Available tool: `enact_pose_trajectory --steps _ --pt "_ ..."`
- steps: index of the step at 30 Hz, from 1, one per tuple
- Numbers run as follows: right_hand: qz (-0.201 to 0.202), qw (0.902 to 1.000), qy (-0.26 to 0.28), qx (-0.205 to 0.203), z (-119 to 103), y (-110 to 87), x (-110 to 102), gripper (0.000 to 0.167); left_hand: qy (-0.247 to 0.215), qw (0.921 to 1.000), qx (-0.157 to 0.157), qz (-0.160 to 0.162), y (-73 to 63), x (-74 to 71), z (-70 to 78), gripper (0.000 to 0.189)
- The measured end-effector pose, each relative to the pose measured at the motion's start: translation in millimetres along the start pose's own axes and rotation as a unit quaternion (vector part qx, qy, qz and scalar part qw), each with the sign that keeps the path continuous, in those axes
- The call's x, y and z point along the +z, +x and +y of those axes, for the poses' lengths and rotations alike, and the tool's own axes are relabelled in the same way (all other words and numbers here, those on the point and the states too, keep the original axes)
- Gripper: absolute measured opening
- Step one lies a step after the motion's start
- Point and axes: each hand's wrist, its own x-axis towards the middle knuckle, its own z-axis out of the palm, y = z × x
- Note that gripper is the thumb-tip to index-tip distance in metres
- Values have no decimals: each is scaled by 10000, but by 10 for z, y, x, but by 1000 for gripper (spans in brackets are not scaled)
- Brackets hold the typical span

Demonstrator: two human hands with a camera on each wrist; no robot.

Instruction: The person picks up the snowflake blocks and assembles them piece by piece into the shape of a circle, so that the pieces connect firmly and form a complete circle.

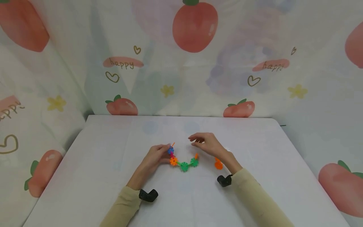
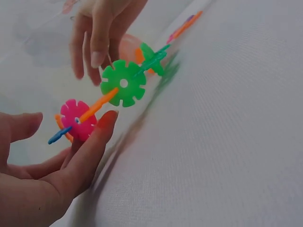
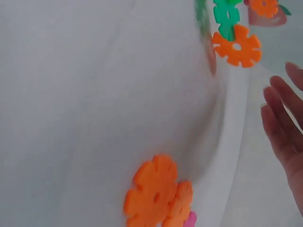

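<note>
Chain of notched discs (image 1: pixel 184 166) curves in a U near the middle of the white table (image 1: pixel 184 205), between the 2 hands. In the head view it runs from an orange tip through blue, pink and orange pieces to 2 green discs and a last orange piece at its right end. Whether its underside touches the tabletop cannot be told.

The left hand (image 1: pixel 157 154) is at the chain's left end; its mostly straight fingers (image 2: pixel 90 158) touch and support the pink disc (image 2: pixel 75 113), while the thumb stands apart with a gap. The right hand (image 1: pixel 208 142) holds nothing: it is in the air just beyond the chain's right end, its fingers loosely bent and its thumb apart from them.

Near the right forearm lie loose orange discs (image 3: pixel 154 191), at least 2, overlapping (a bit of pink piece (image 3: pixel 190 220) shows beside them, cut off by the view's edge). Each wrist has a black device below it, next to a pale yellow sleeve (image 1: pixel 124 205). Behind the table hangs a pale backdrop (image 1: pixel 181 75) printed with red fruit, yellow flowers, outlined hearts and, on its back panel, the word "happy" 2 times.
</note>
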Motion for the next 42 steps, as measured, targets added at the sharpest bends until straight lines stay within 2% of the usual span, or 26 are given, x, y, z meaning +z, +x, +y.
enact_pose_trajectory --steps 14,22,29,34,42 --pt "129 9960 -585 660 363 -443 -336 20 255 9996 74 -109 -15 -58 -48 47" --pt "-32 9919 -860 931 545 -560 -473 22 263 9996 45 -37 -33 -76 -72 46" --pt "-268 9841 -1050 1409 615 -664 -578 23 294 9995 47 -87 -38 -62 -79 44" --pt "-439 9819 -1173 1419 656 -678 -576 24 325 9995 55 -34 -46 -54 -71 43" --pt "-338 9822 -980 1565 665 -675 -546 20 368 9992 88 -128 -53 -38 -59 44"
